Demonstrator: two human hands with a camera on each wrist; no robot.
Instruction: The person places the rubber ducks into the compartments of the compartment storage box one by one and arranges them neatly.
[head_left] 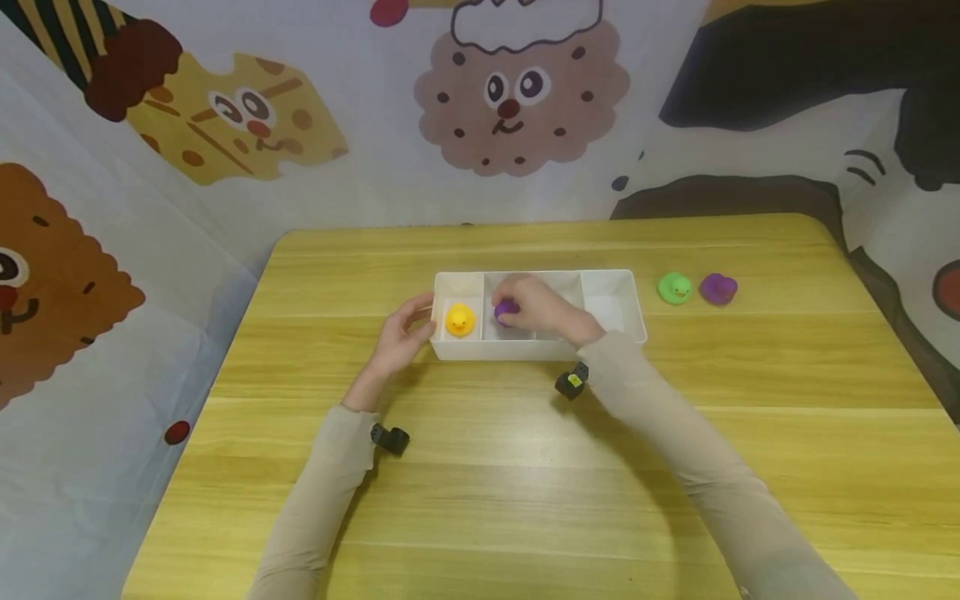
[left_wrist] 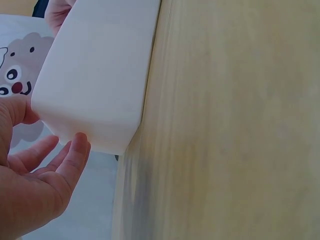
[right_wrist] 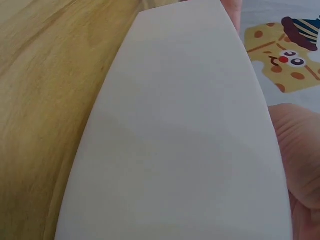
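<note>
A white divided box (head_left: 480, 351) stands on the table, with a yellow rubber duck (head_left: 460, 320) in its leftmost compartment. My right hand (head_left: 536, 304) reaches in from above and pinches a purple rubber duck (head_left: 506, 312) inside the compartment to the right of the yellow one; the fingers cover part of that duck. At the box's left end, my left hand (head_left: 401, 337) touches it with thumb and fingers spread. The left wrist view shows its thumb at the rim and fingertips (left_wrist: 79, 141) against the end wall. The box wall (right_wrist: 175, 125) hides the right fingers in the right wrist view.
A green rubber duck (head_left: 675, 288) and another purple duck (head_left: 718, 289) sit side by side on the wooden table (head_left: 480, 467), right of the box. Behind the table hangs a cloth (head_left: 375, 192) with cartoon prints. A small black camera is on each wrist.
</note>
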